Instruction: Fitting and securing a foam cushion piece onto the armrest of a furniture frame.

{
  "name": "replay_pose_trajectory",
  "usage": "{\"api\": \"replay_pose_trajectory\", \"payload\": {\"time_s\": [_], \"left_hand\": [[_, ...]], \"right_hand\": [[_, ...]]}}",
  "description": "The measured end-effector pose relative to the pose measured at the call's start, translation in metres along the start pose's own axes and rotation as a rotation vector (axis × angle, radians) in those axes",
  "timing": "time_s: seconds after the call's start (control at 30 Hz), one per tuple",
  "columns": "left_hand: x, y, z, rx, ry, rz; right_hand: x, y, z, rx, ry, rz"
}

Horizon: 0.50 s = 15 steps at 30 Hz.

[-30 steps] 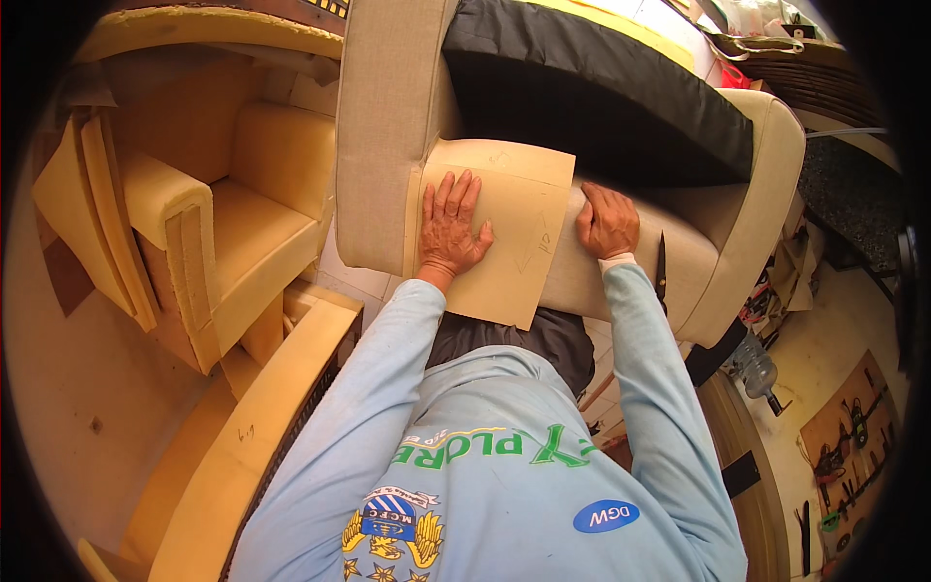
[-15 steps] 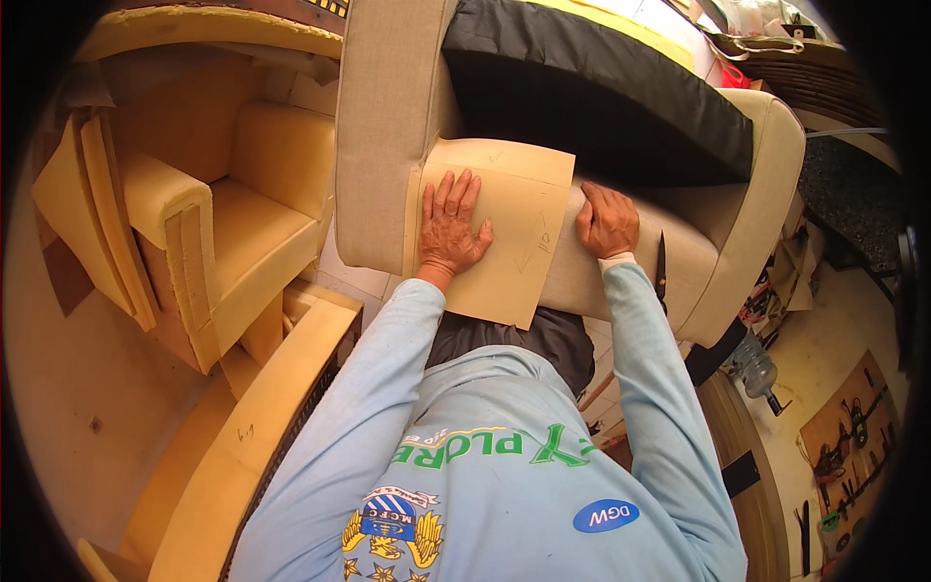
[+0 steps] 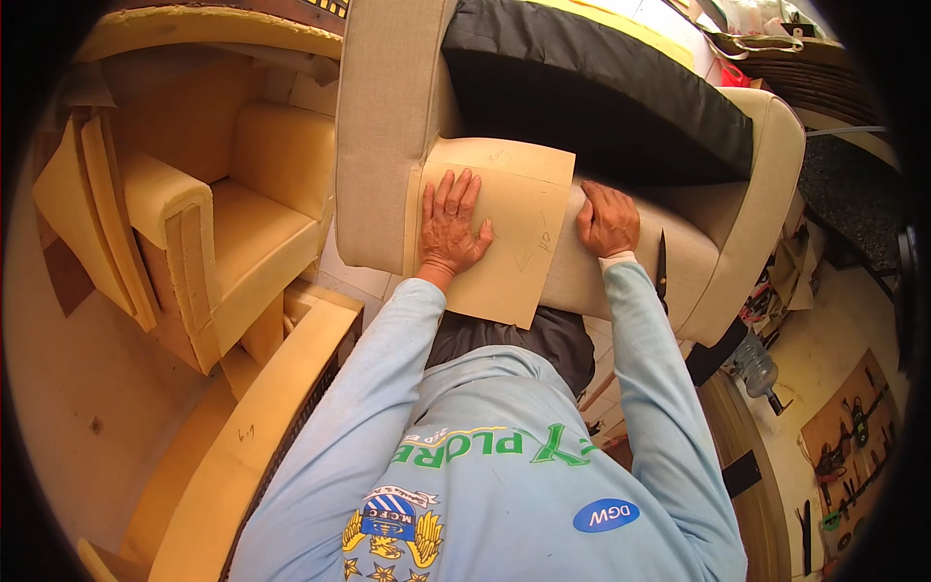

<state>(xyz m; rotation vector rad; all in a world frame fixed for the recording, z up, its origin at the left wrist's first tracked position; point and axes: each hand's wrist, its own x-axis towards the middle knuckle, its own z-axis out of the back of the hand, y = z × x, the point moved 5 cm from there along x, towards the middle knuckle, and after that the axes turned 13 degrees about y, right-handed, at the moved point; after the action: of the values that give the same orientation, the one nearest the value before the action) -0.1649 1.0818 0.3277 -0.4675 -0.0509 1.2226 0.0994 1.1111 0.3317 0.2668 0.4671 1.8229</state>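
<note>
A tan sheet of card (image 3: 509,228) with pencil marks lies over the left part of the beige sofa's seat (image 3: 669,238). Its front edge hangs over toward my lap. My left hand (image 3: 453,225) is spread flat on the sheet's left side, fingers pointing away from me. Just past the sheet's right edge, my right hand (image 3: 609,223) rests on the seat with its fingers curled in. Whatever those fingers may hold is hidden. A dark, narrow pointed tool (image 3: 661,267), perhaps scissors, lies on the seat to the right of that hand.
A black cushion (image 3: 592,92) fills the sofa's back, between the left arm (image 3: 383,145) and right arm (image 3: 761,175). At left stands a foam-covered armchair (image 3: 267,223) beside a long foam-covered frame (image 3: 257,417). A clear bottle (image 3: 754,367) and a tool board (image 3: 853,436) are at right.
</note>
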Motion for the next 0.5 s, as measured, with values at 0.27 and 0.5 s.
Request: {"api": "replay_pose_trajectory", "payload": {"time_s": [0.27,0.5], "left_hand": [[0.0,0.0,-0.002,0.013,0.036,-0.009],[-0.01,-0.012,-0.001,-0.011,0.099,-0.046]], "right_hand": [[0.0,0.0,0.0,0.0,-0.007,0.0],[0.003,-0.002,-0.001,-0.013,-0.002,0.004]]}}
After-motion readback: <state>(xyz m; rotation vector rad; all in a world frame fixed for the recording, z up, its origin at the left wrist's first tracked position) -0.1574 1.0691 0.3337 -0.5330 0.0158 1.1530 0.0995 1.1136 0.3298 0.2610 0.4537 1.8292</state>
